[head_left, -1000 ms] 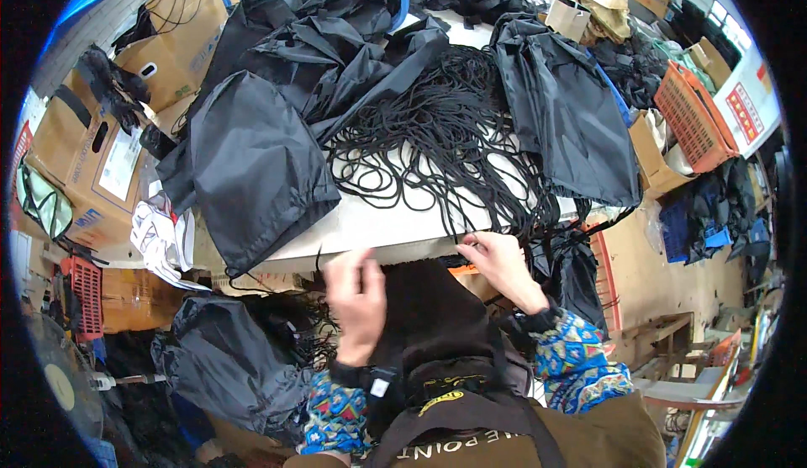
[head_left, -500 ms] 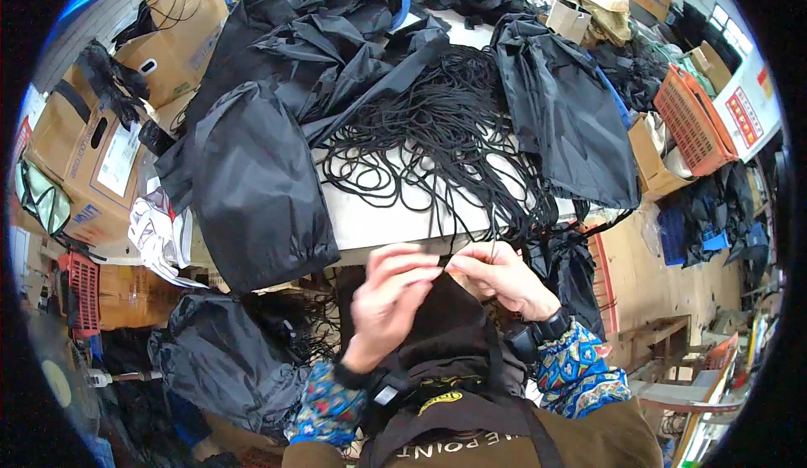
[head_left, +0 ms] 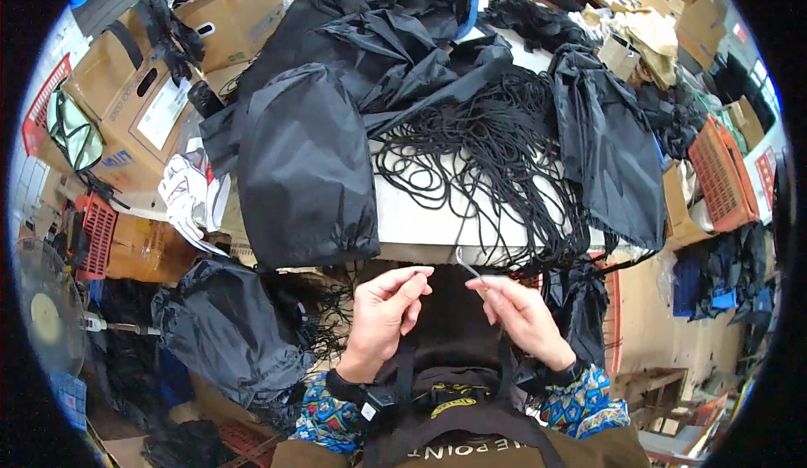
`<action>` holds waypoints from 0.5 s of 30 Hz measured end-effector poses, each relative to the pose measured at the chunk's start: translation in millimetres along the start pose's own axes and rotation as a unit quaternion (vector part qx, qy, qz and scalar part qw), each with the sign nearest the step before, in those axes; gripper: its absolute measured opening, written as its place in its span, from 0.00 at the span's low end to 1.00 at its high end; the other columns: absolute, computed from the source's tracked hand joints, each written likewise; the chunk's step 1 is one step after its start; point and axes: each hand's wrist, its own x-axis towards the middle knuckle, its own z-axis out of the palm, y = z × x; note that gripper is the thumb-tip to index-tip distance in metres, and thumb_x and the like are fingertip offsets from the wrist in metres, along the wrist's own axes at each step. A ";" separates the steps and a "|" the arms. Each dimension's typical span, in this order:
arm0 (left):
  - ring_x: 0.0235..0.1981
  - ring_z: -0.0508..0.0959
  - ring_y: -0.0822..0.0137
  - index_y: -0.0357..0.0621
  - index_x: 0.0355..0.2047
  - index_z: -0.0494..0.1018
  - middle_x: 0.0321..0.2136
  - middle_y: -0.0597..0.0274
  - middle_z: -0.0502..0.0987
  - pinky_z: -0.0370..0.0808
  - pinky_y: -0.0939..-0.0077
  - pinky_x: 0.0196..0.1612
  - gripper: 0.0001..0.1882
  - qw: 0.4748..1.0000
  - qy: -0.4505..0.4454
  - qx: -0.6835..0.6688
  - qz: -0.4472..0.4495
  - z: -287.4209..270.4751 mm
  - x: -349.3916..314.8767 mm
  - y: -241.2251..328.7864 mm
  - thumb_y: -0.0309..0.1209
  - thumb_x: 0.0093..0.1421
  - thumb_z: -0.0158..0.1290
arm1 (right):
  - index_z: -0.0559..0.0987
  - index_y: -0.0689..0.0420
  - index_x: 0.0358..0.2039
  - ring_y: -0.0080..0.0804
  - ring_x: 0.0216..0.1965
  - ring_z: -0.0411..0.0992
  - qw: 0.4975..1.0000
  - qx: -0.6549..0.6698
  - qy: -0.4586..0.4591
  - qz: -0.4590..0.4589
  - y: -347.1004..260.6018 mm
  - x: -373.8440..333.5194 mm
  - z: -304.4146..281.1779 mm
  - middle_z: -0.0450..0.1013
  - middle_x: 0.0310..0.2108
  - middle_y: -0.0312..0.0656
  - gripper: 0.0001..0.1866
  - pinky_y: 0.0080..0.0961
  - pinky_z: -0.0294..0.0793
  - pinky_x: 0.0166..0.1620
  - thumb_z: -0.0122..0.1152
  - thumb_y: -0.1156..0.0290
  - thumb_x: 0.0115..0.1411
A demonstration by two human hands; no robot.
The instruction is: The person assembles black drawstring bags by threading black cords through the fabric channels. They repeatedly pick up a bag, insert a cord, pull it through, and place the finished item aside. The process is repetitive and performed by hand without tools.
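**Right hand grips slim metal tool before cord-strewn table**

Far left: a fan (head_left: 46, 321), partly cut by the dark rim of the view. Next, a red plastic basket (head_left: 97, 228) stands beside a large brown cardboard box (head_left: 126, 130). White fabric (head_left: 187, 195), bunched, hangs at the left end of the table (head_left: 403, 226). Below table height, a greyish-black bag (head_left: 231, 333) sits full and creased.

On the table, left side: a smooth black bag (head_left: 307, 169), its lower end at the front edge, near the left hand. More black fabric (head_left: 382, 43) lies heaped behind it.

Left hand (head_left: 388, 317): raised over the lap, in front of the table. Fingers curled, thumb and forefinger pinched closed; cannot tell whether anything thin lies between them.

Centre: the metal tool (head_left: 467, 265), thin and grey, slants up and to the left from the right fingertips, its far end bent. It lies between the two hands and is apart from the left one. In the view its tip overlaps the table's front edge; contact cannot be judged.

Beyond it, black cords (head_left: 496, 123) form a loose, looping pile; some strands droop over the front edge.

Right hand (head_left: 521, 312): closed on the tool, thumb against forefinger.

Right side: a second black bag (head_left: 609, 153) lies lengthwise beside the cords. Farther right, an orange basket (head_left: 721, 174) tilts, apart from the bag.
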 end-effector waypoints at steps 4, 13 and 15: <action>0.18 0.62 0.84 0.39 0.43 0.75 0.26 0.71 0.71 0.57 0.91 0.18 0.11 0.995 -0.001 0.081 0.051 0.0 -2.1 -11.2 0.28 0.62 0.51 | 0.73 0.58 0.48 0.20 0.22 0.63 0.999 -0.053 -0.007 0.003 -6.5 -5.5 4.3 0.63 0.19 0.35 0.14 0.18 0.67 0.29 0.46 0.76 0.64; 0.18 0.62 0.85 0.38 0.41 0.75 0.25 0.69 0.72 0.57 0.91 0.19 0.10 0.978 -0.013 0.177 0.108 -2.8 -6.4 -17.3 0.28 0.64 0.46 | 0.75 0.57 0.46 0.26 0.23 0.69 0.992 -0.115 -0.053 0.012 -5.3 -5.1 10.8 0.70 0.23 0.43 0.13 0.22 0.70 0.30 0.49 0.78 0.60; 0.19 0.64 0.84 0.38 0.41 0.75 0.26 0.68 0.73 0.59 0.91 0.20 0.11 0.971 -0.021 0.206 0.121 -3.1 -7.2 -15.8 0.28 0.64 0.46 | 0.75 0.56 0.47 0.21 0.20 0.65 0.993 -0.109 -0.041 -0.035 1.4 -5.7 14.9 0.65 0.18 0.36 0.14 0.19 0.67 0.26 0.49 0.78 0.61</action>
